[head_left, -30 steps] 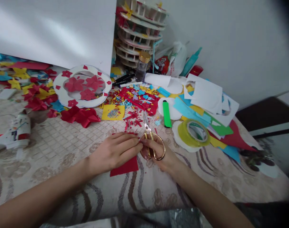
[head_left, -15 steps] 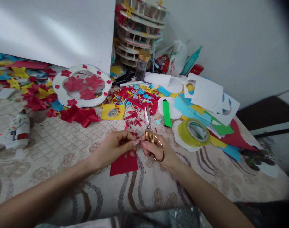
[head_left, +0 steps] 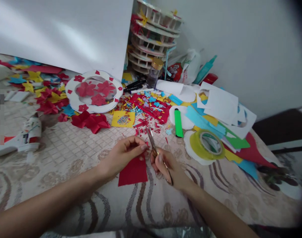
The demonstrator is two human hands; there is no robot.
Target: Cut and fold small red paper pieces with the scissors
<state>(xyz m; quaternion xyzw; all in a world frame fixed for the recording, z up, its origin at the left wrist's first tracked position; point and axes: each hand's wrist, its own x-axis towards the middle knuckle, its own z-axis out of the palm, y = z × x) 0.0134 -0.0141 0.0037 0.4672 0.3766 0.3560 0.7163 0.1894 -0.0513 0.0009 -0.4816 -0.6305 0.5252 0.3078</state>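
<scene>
Left hand [head_left: 125,154] pinches a small red paper scrap [head_left: 144,146]; right hand [head_left: 167,165] grips slim gold-handled scissors [head_left: 154,148] above a flat red paper square [head_left: 133,172].

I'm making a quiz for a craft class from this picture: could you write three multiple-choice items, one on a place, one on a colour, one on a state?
1. Where does the green lighter lie?
A. Just left of the tape roll
B. Inside the white flower frame
C. Under the left hand

2. What colour is the paper sheet at the hands?
A. Blue
B. Red
C. Yellow

3. How are the scissors at this moment?
A. Lying alone on the cloth
B. Stuck in the tape roll
C. Held in the right hand, blades pointing away from the person

Answers:
1 A: the lighter rests on a white disc beside the roll.
2 B: the sheet under the left hand's fingers is plain red.
3 C: the right hand's fingers are closed around the golden handles.
</scene>
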